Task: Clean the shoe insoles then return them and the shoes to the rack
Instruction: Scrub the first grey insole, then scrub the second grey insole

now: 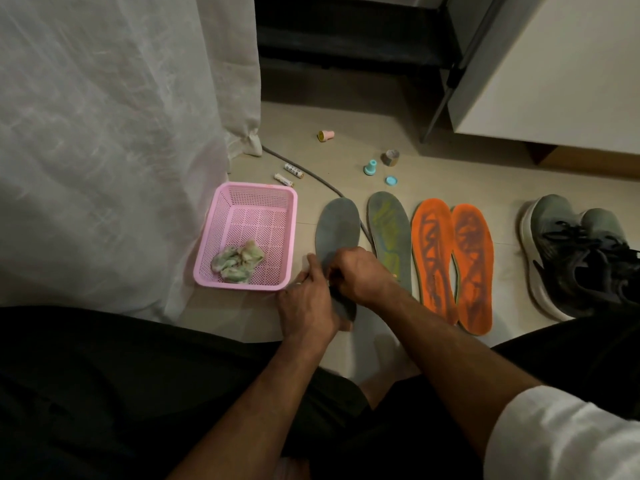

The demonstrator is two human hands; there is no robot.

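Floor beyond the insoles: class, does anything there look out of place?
Yes. Two batteries, a pink cap, teal caps and a small tape roll lie scattered loose, and a grey cable runs under the grey insole.

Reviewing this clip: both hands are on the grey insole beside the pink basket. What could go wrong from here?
1. The grey insole lies over a cable; dragging it could snag or tug the cable.
2. Small caps and batteries lie loose on the floor just beyond, so a sweeping left hand or right hand might scatter them.
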